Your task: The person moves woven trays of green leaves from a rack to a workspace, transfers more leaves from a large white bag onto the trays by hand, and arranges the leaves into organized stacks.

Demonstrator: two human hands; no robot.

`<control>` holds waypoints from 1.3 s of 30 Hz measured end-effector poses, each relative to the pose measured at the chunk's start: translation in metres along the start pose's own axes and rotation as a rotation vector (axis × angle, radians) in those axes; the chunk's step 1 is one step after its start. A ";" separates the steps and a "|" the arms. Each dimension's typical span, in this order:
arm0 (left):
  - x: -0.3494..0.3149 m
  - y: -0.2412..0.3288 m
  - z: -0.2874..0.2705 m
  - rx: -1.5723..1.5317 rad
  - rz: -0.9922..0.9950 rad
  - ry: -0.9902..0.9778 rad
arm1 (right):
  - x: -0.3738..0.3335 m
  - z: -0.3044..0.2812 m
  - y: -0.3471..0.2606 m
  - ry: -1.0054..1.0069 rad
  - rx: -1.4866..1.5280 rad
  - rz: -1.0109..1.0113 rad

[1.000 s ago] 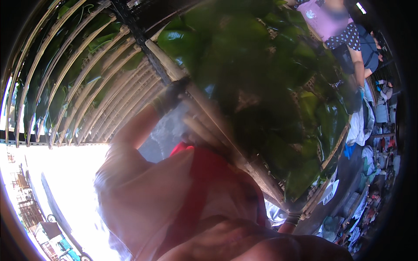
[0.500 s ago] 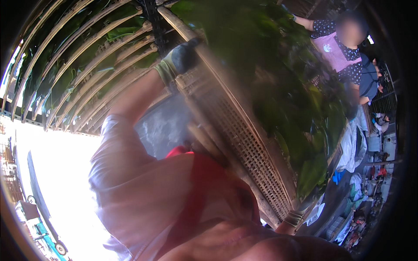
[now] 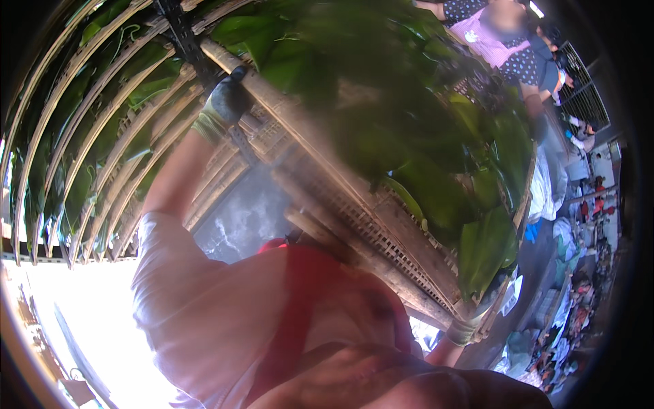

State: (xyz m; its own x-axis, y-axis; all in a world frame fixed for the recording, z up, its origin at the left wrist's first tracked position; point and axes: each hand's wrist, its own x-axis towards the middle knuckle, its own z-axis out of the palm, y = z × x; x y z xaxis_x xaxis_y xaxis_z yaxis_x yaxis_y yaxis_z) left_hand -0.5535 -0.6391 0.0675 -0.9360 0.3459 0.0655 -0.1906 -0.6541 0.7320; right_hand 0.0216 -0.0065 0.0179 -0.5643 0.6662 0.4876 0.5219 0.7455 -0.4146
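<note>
My left hand [image 3: 230, 99], in a dark-palmed work glove with a pale knitted cuff, is closed round the far-left edge of a large woven bamboo tray [image 3: 417, 269]. Broad green leaves [image 3: 436, 198] lie heaped over it, partly blurred. At the tray's near right corner is my right hand [image 3: 466, 330], also gloved. It appears closed on the rim, though its fingers are mostly hidden. Across the tray stands a co-worker in a pink apron [image 3: 492, 34], with a dark-gloved hand [image 3: 536, 126] by the tray's far right edge.
To the left, a rack [image 3: 102, 157] carries several stacked slatted bamboo trays with leaves. Its black perforated metal post [image 3: 185, 37] stands beside my left hand. White sheeting [image 3: 546, 187] hangs past the tray on the right, with assorted goods [image 3: 579, 307] beyond it.
The view has shifted, so my left hand and the rack appear farther left and lower. The co-worker appears higher and farther left. Both my hands stay at the tray's edge.
</note>
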 end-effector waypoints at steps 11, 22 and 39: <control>0.025 -0.006 -0.074 1.958 0.582 -0.328 | 0.018 0.003 -0.143 0.052 0.277 -0.584; 0.048 0.021 -0.082 2.286 0.614 -0.278 | 0.069 0.069 -0.233 -0.304 0.589 -0.470; -0.167 -0.041 -0.036 1.541 0.107 -0.096 | 0.083 0.325 -0.587 -1.151 2.165 0.515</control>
State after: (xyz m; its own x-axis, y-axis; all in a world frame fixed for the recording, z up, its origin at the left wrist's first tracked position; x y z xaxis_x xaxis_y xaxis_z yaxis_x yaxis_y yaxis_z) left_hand -0.4003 -0.6949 0.0022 -0.8914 0.4242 0.1594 0.4097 0.6040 0.6836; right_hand -0.5391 -0.3823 0.0517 -0.9961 -0.0692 0.0549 0.0329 -0.8673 -0.4966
